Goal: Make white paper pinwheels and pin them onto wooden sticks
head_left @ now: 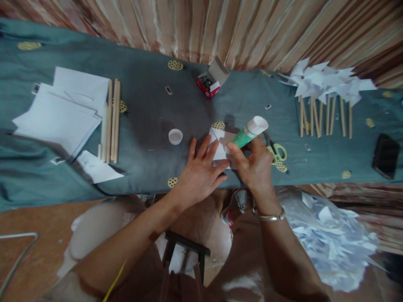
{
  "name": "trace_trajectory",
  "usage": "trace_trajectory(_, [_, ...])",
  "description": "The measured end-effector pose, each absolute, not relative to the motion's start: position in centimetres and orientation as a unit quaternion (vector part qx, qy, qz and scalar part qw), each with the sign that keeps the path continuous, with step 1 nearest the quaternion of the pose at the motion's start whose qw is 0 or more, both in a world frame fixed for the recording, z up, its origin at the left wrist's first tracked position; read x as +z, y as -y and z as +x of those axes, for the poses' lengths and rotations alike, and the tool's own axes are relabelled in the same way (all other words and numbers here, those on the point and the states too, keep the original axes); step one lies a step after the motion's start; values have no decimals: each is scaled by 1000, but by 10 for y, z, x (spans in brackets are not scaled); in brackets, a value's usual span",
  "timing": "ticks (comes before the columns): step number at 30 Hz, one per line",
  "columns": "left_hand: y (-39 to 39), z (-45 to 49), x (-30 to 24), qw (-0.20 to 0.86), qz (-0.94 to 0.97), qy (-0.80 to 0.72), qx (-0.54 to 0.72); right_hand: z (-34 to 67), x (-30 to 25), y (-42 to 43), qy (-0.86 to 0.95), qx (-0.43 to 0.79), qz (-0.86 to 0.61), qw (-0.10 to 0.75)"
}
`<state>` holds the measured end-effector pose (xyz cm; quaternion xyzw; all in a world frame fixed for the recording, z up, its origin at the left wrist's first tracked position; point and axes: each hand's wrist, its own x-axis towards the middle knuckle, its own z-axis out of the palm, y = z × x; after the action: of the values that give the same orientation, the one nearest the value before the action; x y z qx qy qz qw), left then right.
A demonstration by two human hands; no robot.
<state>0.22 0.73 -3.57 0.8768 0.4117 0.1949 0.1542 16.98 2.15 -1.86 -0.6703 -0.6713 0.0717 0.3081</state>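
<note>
My right hand [254, 161] grips a green and white glue stick [247, 133], tilted with its lower end down at a small white sheet of paper [221, 142]. The paper lies flat near the front edge of the table, crossed by a dark line at its upper left. With fingers spread, my left hand [201, 170] presses on the paper's left and lower part. A round white cap [175, 136] sits to the left of the paper. Just right of my right hand lie scissors with light green handles [278, 153], partly hidden behind it.
White paper sheets [59, 119] and wooden sticks [113, 121] lie at left. A red box of small metal pieces [208, 85] stands open behind. Paper pinwheels [327, 82] on sticks and a dark phone-like object [386, 156] are at right. A bag of paper scraps [333, 239] stands below.
</note>
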Motion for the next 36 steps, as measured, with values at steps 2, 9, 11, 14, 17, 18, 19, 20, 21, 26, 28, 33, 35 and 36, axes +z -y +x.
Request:
trace_trajectory(2, [-7,2,-36,155,876,-412,197,169,-18,-22,671,74,-673,303])
trace_trajectory(9, [-8,3,-35,158,875,-413,198,166,-18,-24,670,80,-676,296])
trace_trajectory(11, [-8,3,-35,159,875,-413,197,165,-18,-25,671,82,-676,294])
trace_trajectory(14, [-8,3,-34,159,875,-414,196,164,-17,-25,673,82,-674,294])
trace_trajectory(17, [-8,3,-34,159,875,-415,192,162,-16,-25,673,85,-674,291])
trace_trajectory(18, [-8,3,-34,159,875,-415,191,162,-15,-24,673,86,-675,289])
trace_trajectory(19, [-8,3,-34,159,875,-415,190,162,-15,-24,673,89,-676,287])
trace_trajectory(20, [-8,2,-34,159,875,-415,190,161,-15,-24,673,92,-676,286])
trace_trajectory(21, [-8,2,-34,158,876,-415,189,161,-15,-23,672,95,-677,284])
trace_trajectory(26, [-8,2,-33,149,877,-416,187,161,-13,-22,672,104,-678,279])
trace_trajectory(28, [-8,2,-33,148,877,-416,188,161,-13,-21,675,108,-676,276])
trace_trajectory(33, [-8,2,-34,154,875,-414,196,162,-13,-18,681,108,-673,268])
trace_trajectory(35, [-8,1,-35,159,873,-414,204,162,-13,-17,681,104,-672,274])
trace_trajectory(36, [-8,1,-35,161,872,-414,207,162,-14,-16,681,102,-671,277])
